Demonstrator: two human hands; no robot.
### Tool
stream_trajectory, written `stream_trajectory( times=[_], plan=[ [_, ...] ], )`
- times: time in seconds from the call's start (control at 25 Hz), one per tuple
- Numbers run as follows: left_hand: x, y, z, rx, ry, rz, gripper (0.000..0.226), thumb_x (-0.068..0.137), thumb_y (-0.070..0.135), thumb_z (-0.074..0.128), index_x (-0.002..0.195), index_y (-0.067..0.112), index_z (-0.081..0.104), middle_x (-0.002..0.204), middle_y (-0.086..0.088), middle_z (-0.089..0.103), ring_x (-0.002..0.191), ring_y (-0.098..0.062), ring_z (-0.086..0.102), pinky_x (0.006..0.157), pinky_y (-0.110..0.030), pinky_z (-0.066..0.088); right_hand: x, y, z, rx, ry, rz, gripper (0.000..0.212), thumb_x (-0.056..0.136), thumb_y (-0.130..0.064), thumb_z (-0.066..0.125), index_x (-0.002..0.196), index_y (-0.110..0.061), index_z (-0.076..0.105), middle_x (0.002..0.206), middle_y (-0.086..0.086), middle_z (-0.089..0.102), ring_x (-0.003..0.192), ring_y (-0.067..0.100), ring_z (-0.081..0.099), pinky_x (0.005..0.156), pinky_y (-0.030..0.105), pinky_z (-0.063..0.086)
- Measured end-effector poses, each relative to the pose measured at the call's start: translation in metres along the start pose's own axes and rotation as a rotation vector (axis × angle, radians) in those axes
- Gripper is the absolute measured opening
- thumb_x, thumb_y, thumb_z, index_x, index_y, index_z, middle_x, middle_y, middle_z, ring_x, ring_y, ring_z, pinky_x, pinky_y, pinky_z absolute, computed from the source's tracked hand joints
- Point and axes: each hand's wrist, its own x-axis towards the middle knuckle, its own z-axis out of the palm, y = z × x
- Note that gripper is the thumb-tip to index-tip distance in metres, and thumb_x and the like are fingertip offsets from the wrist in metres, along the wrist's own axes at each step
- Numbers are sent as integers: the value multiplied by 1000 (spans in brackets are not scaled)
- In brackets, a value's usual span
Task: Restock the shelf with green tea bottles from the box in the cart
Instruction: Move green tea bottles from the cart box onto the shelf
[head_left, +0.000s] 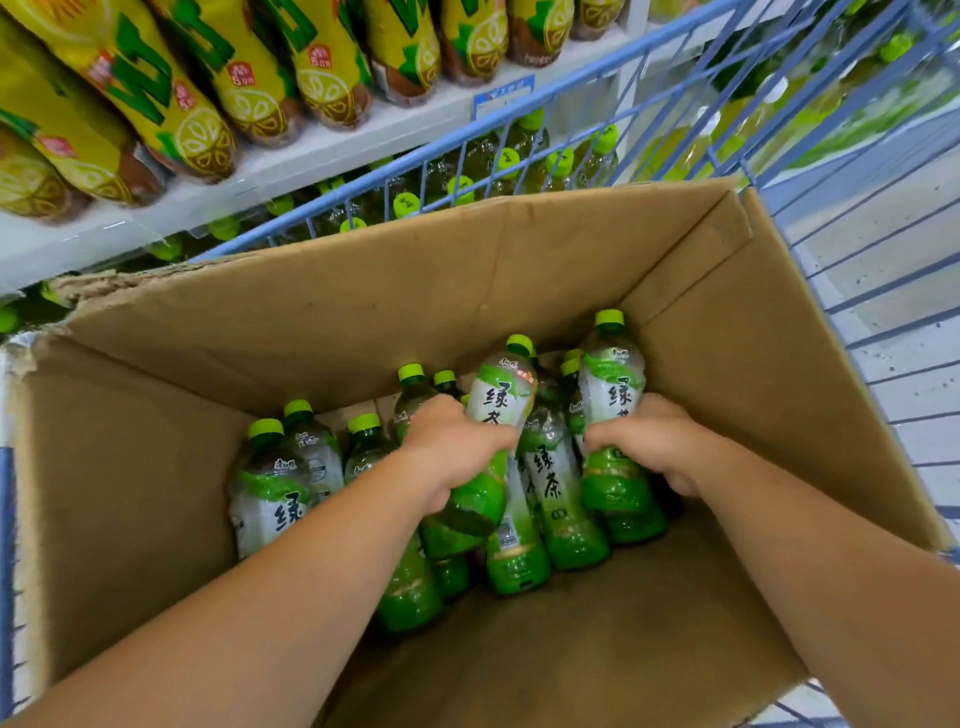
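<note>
An open cardboard box (156, 467) sits in a blue wire cart (857, 234) and holds several green tea bottles with green caps. My left hand (452, 452) grips one bottle (498, 400) around its middle, tilted with the cap pointing away. My right hand (649, 436) grips another bottle (613, 374) at the box's right side, its cap raised above the others. More bottles (280, 483) stand upright at the box's left, and one (550, 488) lies between my hands.
The lower shelf (322, 156) behind the cart shows green tea bottles (509, 166) through the cart wires. Above it stand yellow lemon tea bottles (171, 93). A blue price tag (501, 96) hangs on the shelf edge. Tiled floor (893, 332) lies to the right.
</note>
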Motion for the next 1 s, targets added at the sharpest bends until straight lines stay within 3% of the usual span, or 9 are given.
stream_trajectory(
  times=[0.16, 0.36, 0.52, 0.68, 0.84, 1.0],
  plan=[
    [-14, -9, -18, 5, 26, 84, 51, 66, 26, 82, 107, 3, 62, 81, -5, 59, 64, -18, 56, 49, -23, 36, -29, -15, 7, 3, 5, -108, 61, 48, -32, 79, 103, -17, 55, 100, 8, 66, 86, 26, 68, 74, 42, 60],
    [-52, -12, -48, -15, 85, 229, 60, 69, 25, 84, 109, 23, 40, 97, -2, 60, 74, -16, 64, 48, -25, 43, -82, -25, 20, 29, 19, -209, 52, 59, -35, 75, 102, -22, 49, 100, 6, 64, 89, 25, 66, 80, 48, 58],
    [-90, -18, -77, -115, 97, 361, 46, 71, 24, 81, 107, 29, 54, 96, 3, 67, 81, -13, 66, 62, -33, 56, -134, -28, 39, 125, 121, -314, 40, 64, -37, 71, 98, -29, 53, 94, 1, 67, 85, 20, 65, 77, 43, 57],
    [-135, -23, -111, -211, 113, 468, 37, 73, 22, 80, 102, 30, 59, 95, 5, 70, 82, -11, 68, 72, -38, 59, -190, -38, 55, 167, 190, -426, 33, 71, -34, 74, 96, -34, 53, 85, -7, 67, 73, 10, 65, 66, 38, 56],
    [-191, -25, -159, -280, 172, 596, 37, 71, 18, 80, 100, 31, 62, 87, 11, 72, 71, 1, 67, 55, -16, 52, -260, -61, 70, 160, 228, -575, 34, 71, -36, 73, 97, -38, 51, 83, -24, 64, 70, -1, 62, 61, 33, 50],
    [-262, -40, -222, -335, 225, 687, 36, 73, 16, 80, 100, 33, 62, 85, 20, 72, 70, 2, 67, 52, -16, 51, -350, -93, 90, 143, 267, -677, 36, 73, -41, 74, 101, -38, 51, 85, -25, 64, 75, -1, 62, 64, 31, 49]
  ],
)
